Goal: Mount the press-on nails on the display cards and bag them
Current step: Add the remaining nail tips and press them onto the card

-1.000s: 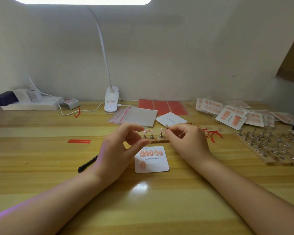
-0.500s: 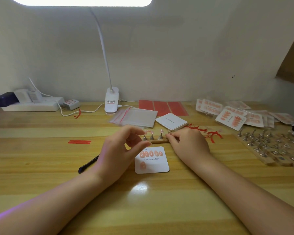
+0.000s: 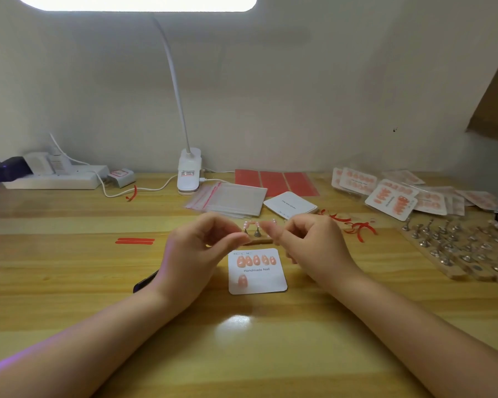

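two bare forearms come in from the bottom corners, with no sleeves, watch, bracelet or rings showing on them. the left hand (image 3: 197, 248) and right hand (image 3: 308, 245) are bare, without gloves. fingernails look short and plain where they can be seen, though blur hides most fingertips. a faint purple tint lies along the left forearm's outer edge.

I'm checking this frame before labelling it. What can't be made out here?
All in the head view:
- Whether the right hand pinches a nail: its fingertips are motion-blurred.
- Whether the left hand holds anything: curled fingers hide it.
- The wooden nail stand: both hands cover its ends.
- The black pen: the left wrist hides most of it.
- Print on the display card above the nails: too small.
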Demonstrator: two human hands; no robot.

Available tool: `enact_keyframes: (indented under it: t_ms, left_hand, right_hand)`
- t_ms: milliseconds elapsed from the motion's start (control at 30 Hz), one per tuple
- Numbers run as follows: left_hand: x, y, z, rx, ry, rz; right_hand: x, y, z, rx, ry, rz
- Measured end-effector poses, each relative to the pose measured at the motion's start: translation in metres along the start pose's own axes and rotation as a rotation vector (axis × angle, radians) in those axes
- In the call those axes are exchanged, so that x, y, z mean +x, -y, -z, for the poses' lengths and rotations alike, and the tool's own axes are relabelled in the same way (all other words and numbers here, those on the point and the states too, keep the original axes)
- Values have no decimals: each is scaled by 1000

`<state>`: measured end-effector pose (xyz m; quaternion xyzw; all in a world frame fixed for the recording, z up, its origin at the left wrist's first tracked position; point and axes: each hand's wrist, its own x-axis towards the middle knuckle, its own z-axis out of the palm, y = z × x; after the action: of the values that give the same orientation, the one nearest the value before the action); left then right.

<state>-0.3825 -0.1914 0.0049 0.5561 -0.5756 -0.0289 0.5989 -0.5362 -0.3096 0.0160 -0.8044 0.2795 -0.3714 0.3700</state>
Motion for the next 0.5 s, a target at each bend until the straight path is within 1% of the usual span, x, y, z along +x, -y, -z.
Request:
enact_keyframes:
  t_ms: [67,133,233,300,367,500]
  left_hand:
    - [0,0,0,-46,-23,26]
    - [-1,0,0,-46,-20,15]
    - [-1,0,-2,-6,-15,-5]
    - [-2,-1,-3,15,-21,-1]
    - [-1,-2,-4,7,-17,38]
    - [-2,-13,-5,-144,-28,216]
  right_hand:
    - [-4,7,-5,242,125,-134]
    - [-7,12,-10,406,219,-222]
    - [-11,17,-15,526,233,-257]
    - [-11,20,-15,548,207,-252]
    - [-12,21,-14,512,185,-222]
    - [-13,23,-13,375,136,-118]
